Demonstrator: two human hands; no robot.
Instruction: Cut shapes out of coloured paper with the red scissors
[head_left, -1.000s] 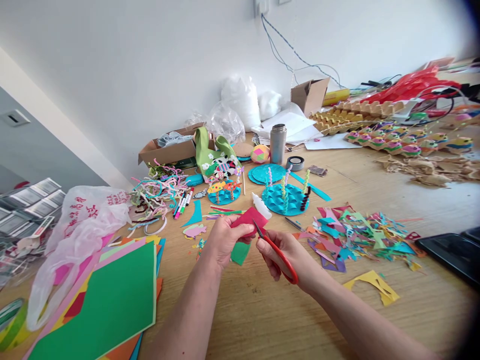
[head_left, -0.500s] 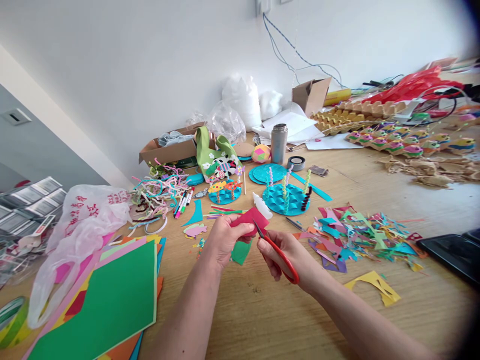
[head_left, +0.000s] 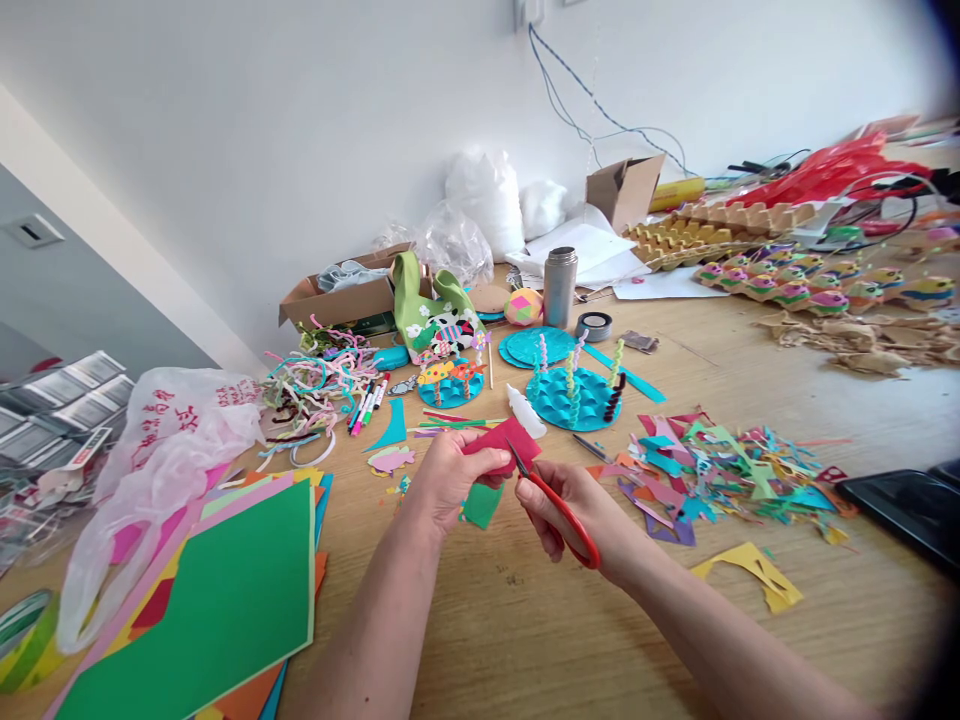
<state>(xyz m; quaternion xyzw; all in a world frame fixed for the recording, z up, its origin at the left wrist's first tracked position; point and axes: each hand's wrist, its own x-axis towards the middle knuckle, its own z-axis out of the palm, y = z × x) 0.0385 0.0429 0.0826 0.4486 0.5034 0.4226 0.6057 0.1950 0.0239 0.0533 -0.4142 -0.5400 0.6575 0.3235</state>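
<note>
Pinched in my left hand (head_left: pixel 444 478) is a piece of red paper (head_left: pixel 517 443), held above the middle of the table. My right hand (head_left: pixel 574 508) is wrapped round red-handled scissors (head_left: pixel 566 515), whose blades meet the red paper at its near edge. A green paper piece (head_left: pixel 481 503) lies beneath my hands. Just behind the red paper is a white bottle (head_left: pixel 523 410). Beyond it stands a blue base (head_left: pixel 574 400) with twisted pipe cleaners. A smaller blue base (head_left: pixel 449 388) holds orange and yellow paper fish.
Colored sheets (head_left: pixel 225 590) and a plastic bag (head_left: pixel 169 440) lie at the left. Paper scraps (head_left: pixel 735 465), a yellow offcut (head_left: pixel 757 575) and a black phone-like object (head_left: pixel 904 515) are at the right. A metal flask (head_left: pixel 559 288) stands behind.
Both hands keep almost the same pose on the paper and scissors. The whole view has shifted very slightly.
</note>
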